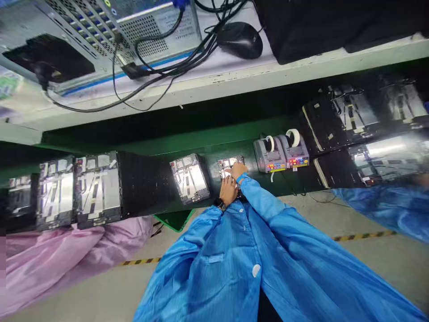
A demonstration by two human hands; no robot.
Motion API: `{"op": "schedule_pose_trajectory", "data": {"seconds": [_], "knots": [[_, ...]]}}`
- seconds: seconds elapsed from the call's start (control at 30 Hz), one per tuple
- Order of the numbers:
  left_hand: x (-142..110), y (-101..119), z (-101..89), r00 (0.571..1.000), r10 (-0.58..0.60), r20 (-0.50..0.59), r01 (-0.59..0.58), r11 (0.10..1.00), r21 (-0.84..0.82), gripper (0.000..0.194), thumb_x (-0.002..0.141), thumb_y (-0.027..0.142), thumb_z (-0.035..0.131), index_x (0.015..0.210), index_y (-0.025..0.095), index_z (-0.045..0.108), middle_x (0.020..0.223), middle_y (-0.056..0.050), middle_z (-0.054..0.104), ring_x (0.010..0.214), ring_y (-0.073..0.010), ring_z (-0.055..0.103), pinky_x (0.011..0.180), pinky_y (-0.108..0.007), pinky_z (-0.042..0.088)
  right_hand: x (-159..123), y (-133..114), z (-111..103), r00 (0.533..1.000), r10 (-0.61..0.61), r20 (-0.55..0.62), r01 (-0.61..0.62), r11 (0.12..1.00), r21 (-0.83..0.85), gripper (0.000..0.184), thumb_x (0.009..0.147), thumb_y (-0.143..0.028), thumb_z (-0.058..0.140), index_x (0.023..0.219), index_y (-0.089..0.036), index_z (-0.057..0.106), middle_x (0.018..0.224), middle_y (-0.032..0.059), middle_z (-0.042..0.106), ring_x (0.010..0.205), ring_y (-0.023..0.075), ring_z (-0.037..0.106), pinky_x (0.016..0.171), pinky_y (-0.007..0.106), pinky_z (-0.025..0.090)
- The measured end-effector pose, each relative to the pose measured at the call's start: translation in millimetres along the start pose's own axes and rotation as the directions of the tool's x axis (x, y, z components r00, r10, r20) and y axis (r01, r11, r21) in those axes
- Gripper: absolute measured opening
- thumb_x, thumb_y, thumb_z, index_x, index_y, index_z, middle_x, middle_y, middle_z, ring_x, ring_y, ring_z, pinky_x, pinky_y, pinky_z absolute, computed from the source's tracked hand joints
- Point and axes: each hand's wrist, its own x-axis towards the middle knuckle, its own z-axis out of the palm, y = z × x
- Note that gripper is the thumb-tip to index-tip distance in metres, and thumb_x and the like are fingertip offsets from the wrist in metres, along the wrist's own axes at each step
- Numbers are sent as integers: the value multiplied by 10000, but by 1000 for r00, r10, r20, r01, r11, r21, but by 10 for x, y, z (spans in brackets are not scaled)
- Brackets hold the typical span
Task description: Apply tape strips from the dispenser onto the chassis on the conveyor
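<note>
Pressing a flat, metallic device [221, 163]; fingers [228, 182] bent.

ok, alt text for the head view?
Left hand and right hand touch an open electronic device on a green bench; a similar device lies left, two tape dispensers right. Pink sleeve far left, blue sleeve far right.

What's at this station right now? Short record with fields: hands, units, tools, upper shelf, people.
left hand: left hand, watch on wrist, fingers on the near unit
right hand: right hand, also over the near unit
second unit: left unit, lying apart from the near unit, untouched
tools: two tape dispensers, side by side, right of the hands, a pale roll in each
upper shelf: mouse, cables, metal case
people: pink sleeve left, blue sleeve right
</note>
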Motion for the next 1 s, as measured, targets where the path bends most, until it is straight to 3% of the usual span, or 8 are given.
{"op": "schedule_pose_trajectory", "data": {"seconds": [0.2,0.33,0.4,0.47,0.57,0.63,0.77,1.0], "knots": [[-15,-85,-91,956,-247,-158,260,963,65,685,972,317,466,1591,61,323,1654,-203,335,1547,-360,265,1246,-580,246,-136,498,-59,979,174,-108,-168,984,64,487,971,-559,590,1118,-116,730,1104,227,747,1068,300,707,872,331,495],[-41,-82,-134,965,-233,-119,249,958,144,698,963,339,472,1588,53,344,1681,-195,284,1568,-381,213,1257,-622,183,-523,1011,150,953,192,-234,-103,933,346,366,966,-515,586,870,-181,701,798,88,728,830,219,699,749,284,487],[-48,-85,-150,972,-213,-94,227,958,177,686,966,338,463,1582,53,360,1679,-200,284,1565,-387,224,1256,-640,165,-732,1356,246,914,282,-292,-38,776,630,389,911,-558,631,776,-193,644,630,7,630,645,163,625,623,245,461],[-44,-93,-154,976,-201,-87,215,957,196,683,966,333,459,1581,49,365,1678,-210,280,1563,-393,231,1254,-647,165,-866,1732,258,812,517,-272,-3,469,883,423,844,-610,675,775,-200,598,527,-60,520,485,116,502,488,218,394],[-20,-101,-136,976,-195,-94,211,958,197,690,969,342,454,1582,39,359,1667,-230,293,1561,-399,239,1248,-641,193,-866,2251,97,625,772,-114,113,55,992,457,771,-625,740,831,-208,562,482,-114,449,386,81,394,382,192,308],[-1,-99,-120,976,-198,-95,213,956,201,687,977,357,442,1578,33,364,1654,-240,316,1555,-403,253,1245,-634,211,-769,2495,-66,607,792,-58,182,-68,981,450,759,-588,775,852,-205,559,501,-111,483,385,71,415,368,177,320],[18,-90,-113,977,-194,-92,210,951,228,683,980,370,440,1562,17,382,1644,-256,328,1543,-411,275,1239,-628,234,-562,2652,-312,637,770,-26,228,-156,961,432,760,-540,808,853,-193,569,549,-89,550,398,57,459,365,161,362],[11,-93,-112,974,-208,-85,222,949,225,707,975,390,454,1580,38,353,1666,-245,285,1556,-407,239,1218,-623,280,-475,2577,-408,627,777,-54,259,-143,955,358,744,-429,845,844,-182,606,558,-90,553,403,44,463,363,143,362]]}}
